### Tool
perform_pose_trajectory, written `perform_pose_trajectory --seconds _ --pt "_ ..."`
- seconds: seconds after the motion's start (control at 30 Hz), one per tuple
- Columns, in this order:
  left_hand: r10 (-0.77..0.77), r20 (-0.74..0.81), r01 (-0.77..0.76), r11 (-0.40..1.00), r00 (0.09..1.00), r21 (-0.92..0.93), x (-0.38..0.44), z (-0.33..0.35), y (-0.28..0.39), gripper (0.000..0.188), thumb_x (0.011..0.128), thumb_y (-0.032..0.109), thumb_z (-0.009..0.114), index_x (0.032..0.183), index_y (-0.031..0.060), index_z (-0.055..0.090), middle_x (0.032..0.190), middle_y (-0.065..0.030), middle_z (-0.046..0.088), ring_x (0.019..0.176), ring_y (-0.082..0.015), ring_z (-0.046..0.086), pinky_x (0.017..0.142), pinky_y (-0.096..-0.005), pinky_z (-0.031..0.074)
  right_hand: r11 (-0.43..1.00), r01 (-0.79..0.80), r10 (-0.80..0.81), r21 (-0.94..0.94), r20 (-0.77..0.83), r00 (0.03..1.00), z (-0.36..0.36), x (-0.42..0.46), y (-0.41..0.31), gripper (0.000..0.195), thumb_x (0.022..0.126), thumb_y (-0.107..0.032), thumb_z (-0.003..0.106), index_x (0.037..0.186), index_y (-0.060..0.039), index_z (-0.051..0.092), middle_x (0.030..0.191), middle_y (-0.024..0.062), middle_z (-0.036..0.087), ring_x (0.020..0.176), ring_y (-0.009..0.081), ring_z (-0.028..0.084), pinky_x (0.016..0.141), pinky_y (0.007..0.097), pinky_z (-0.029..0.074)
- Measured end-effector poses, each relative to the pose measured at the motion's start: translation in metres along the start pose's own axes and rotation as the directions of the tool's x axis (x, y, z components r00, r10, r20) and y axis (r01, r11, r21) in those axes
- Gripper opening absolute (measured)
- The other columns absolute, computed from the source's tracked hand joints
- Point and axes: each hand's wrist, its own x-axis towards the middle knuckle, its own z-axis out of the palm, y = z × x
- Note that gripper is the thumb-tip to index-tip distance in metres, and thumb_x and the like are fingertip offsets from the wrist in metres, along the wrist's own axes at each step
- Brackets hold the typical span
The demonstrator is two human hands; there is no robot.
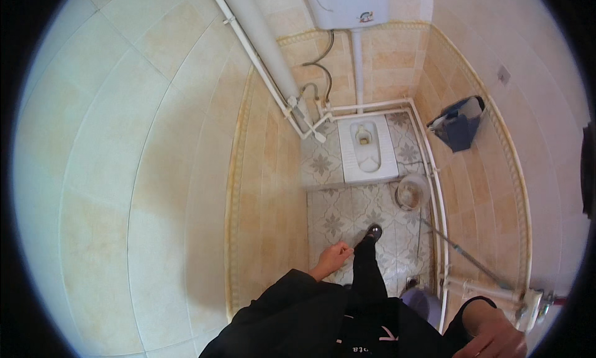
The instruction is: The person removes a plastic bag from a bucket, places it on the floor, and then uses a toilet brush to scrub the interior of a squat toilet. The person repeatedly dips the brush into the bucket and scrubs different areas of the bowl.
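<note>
My left hand [333, 259] hangs in front of my dark-clad body, above the patterned floor tiles [333, 223]. Its fingers curl in, and I see nothing in them. At the lower right, my right hand [496, 332] is beside the white pipes and valve [531, 307] at the wall. Its fingers run toward the picture's bottom edge, so whether they hold anything is unclear. Ahead of me a white squat toilet [347, 164] is set in a raised tiled step. One shoe [374, 232] shows on the lower floor.
A clear plastic bin [410, 192] stands right of the step. A long-handled tool [475, 260] leans against the right wall, near a purple bucket [421, 304]. Above, a dark blue bag [458, 127] hangs. White pipes [426, 157] edge the floor; a cistern [349, 6] is mounted behind the toilet.
</note>
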Motion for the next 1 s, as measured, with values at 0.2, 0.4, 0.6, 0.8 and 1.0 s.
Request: perform_pose_trajectory --seconds 0.2,0.4,0.6,0.8,1.0 --pt "0.177 -0.119 -0.146 0.962 0.977 0.229 0.183 -0.063 0.0 0.026 0.09 0.032 0.056 0.092 0.0088 0.067 0.079 -0.0157 0.067 0.071 -0.0327 0.064 0.064 -0.044 0.047 0.909 -0.416 0.376 0.011 0.405 0.833 -0.136 -0.035 0.078 0.03 0.089 -0.036 0.059 0.082 -0.0065 0.062 0.071 0.0056 0.061 0.051 0.0156 0.05 0.047 0.03 0.036" --pt "0.059 -0.403 0.088 0.938 0.914 0.336 0.326 -0.169 0.017 0.026 0.094 0.027 0.05 0.088 0.0046 0.062 0.077 -0.0186 0.064 0.073 -0.039 0.062 0.066 -0.0491 0.047 0.288 -0.919 0.946 0.268 -0.228 0.23 -0.221 -0.094 0.238 0.04 0.085 -0.026 0.068 0.116 -0.0029 0.061 0.08 0.0016 0.06 0.07 0.0099 0.056 0.066 0.0241 0.044" --pt "0.28 -0.196 -0.02 0.616 0.94 0.788 0.459 -0.235 -0.036 0.016 0.09 0.019 0.055 0.093 0.0055 0.062 0.093 -0.0139 0.064 0.091 -0.0329 0.06 0.078 -0.045 0.045 -0.162 -0.961 0.968 0.222 -0.153 -0.198 -0.21 -0.216 0.334 0.033 0.087 -0.024 0.068 0.116 -0.0097 0.061 0.073 0.0008 0.057 0.068 0.0087 0.053 0.064 0.0248 0.044" --pt "0.327 0.024 -0.113 0.257 0.945 0.96 0.589 -0.27 -0.097 0.025 0.085 0.015 0.058 0.109 0.0065 0.06 0.111 -0.0099 0.059 0.111 -0.0273 0.051 0.095 -0.042 0.039 -0.317 -0.941 0.929 0.117 -0.161 -0.333 -0.2 -0.276 0.41 0.037 0.085 -0.033 0.068 0.115 -0.0116 0.061 0.079 0.0065 0.065 0.071 0.0188 0.062 0.068 0.0313 0.049" --pt "0.43 0.229 -0.188 -0.136 0.873 0.973 0.696 -0.278 -0.145 0.024 0.088 0.018 0.054 0.11 0.0101 0.059 0.115 -0.0126 0.059 0.117 -0.0304 0.048 0.103 -0.0443 0.032 -0.359 -0.915 0.881 0.184 -0.255 -0.398 -0.214 -0.329 0.463 0.04 0.085 -0.037 0.067 0.117 -0.0147 0.06 0.081 0.0067 0.066 0.071 0.0227 0.063 0.066 0.0331 0.049"
